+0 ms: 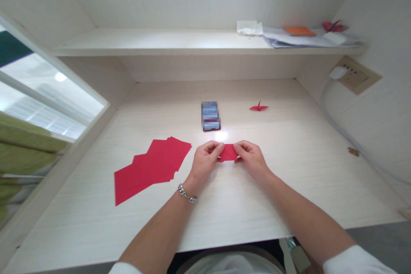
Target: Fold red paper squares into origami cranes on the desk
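A small folded piece of red paper is pinched between both hands just above the pale wooden desk. My left hand grips its left edge with closed fingers; a silver bracelet sits on that wrist. My right hand grips the right edge the same way. A fanned stack of red paper sheets lies flat on the desk to the left of my hands. A finished red paper crane stands farther back on the right.
A phone lies face up just behind my hands. The shelf above holds papers, an orange pad and another red folded figure. A wall socket with a white plug and cable is at right.
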### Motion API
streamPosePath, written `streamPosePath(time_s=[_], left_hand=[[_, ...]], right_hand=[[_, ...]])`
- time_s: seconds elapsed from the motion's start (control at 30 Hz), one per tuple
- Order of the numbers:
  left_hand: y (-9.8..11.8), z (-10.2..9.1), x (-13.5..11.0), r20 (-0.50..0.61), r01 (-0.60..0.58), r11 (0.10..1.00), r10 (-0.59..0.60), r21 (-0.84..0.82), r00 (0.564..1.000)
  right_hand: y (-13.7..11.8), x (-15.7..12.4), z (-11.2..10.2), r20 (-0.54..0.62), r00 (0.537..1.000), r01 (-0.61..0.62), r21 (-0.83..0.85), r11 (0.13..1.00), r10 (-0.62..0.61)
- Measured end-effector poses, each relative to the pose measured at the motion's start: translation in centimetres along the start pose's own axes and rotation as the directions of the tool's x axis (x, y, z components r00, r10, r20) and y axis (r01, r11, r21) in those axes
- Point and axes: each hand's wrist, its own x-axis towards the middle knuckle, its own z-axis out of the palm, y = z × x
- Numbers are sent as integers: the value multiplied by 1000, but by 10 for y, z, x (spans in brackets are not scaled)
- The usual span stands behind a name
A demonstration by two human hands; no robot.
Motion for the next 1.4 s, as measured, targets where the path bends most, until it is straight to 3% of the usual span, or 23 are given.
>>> streamPosePath(time_s=[0.17,0.43,0.63,0.93,1.4], left_hand=[[0,-3,2,-29,-14,999,15,30,999],[5,-5,0,88,-12,999,9,40,996],[13,-6,-1,129,18,996,-29,87,991],[19,-14,-4,213,125,988,-104,-86,971],[21,-20,-4,245,165,977,-128,-137,961]], right_hand=[[-1,-1,1,64,994,-81,-51,995,84],[2,2,-5,61,997,-37,-55,998,41],[-4,-1,-9,78,997,-10,-149,989,22],[-11,-6,-9,100,995,2,-108,994,8],[-15,-8,-7,89,996,26,-101,995,-17]])
